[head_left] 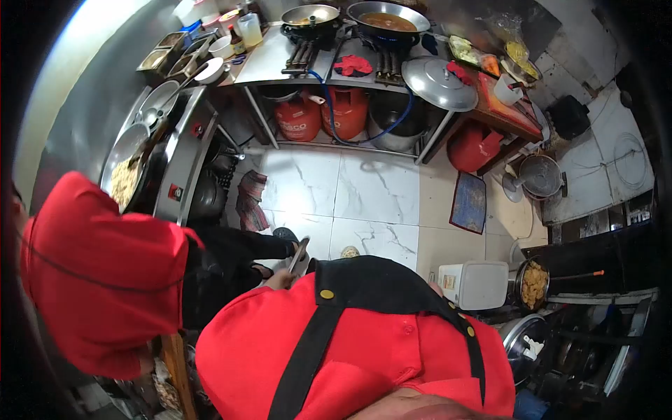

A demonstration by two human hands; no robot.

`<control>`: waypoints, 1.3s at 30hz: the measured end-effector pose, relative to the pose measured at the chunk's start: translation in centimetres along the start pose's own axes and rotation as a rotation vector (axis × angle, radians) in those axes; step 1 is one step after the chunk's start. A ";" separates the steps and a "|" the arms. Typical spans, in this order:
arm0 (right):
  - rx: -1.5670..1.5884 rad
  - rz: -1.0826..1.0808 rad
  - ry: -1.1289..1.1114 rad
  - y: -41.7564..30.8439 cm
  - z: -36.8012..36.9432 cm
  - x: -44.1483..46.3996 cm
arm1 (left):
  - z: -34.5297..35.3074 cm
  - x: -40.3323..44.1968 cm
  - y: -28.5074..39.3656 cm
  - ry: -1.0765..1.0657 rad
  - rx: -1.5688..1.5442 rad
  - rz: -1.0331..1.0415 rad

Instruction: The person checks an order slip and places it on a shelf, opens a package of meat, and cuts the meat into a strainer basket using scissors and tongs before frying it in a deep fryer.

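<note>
Red gas cylinders (pixel 299 117) stand beneath the steel desk (pixel 263 53), where two woks (pixel 421 22) sit on burners (pixel 311 33); a blue-bordered floor mat (pixel 467 203) lies on tiles (pixel 371 183).

- The middle of the room is bright, and the white floor tiles (pixel 374 183) shine — pale patches of light sit on them.
- A strong white glow, a bit blue, runs along the wall (pixel 105 43) at the top left.
- The big round lid (pixel 435 82) has a soft shine.
- It is darker under the metal table (pixel 267 59) and down the right side.
- Straight lines bend near the edges, and the corners go black.
- The flat thing (pixel 299 256) at the left hand (pixel 281 280) looks small — hard to make out.
</note>
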State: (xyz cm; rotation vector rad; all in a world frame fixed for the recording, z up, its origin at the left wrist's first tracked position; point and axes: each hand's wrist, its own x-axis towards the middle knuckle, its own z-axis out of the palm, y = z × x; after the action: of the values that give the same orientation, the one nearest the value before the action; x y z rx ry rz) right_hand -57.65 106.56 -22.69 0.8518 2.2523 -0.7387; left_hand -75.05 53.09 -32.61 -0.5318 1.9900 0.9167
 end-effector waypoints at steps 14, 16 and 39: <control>-0.477 -0.486 -0.238 -9.6 -10.4 25.2 | -5.0 1.0 27.3 0.171 0.043 0.095; -0.122 -0.349 -0.124 -17.3 -16.1 24.6 | -4.9 1.9 23.0 0.125 -0.031 -0.109; -0.292 -1.201 -0.398 -80.1 -10.1 33.2 | -12.9 5.2 18.3 0.395 -0.863 -0.291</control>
State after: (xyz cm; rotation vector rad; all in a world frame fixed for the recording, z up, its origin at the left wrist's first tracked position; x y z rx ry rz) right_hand -138.74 74.87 -17.05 -0.8350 2.2395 -0.9010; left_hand -96.64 54.71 -24.92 -1.5344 1.6892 1.5539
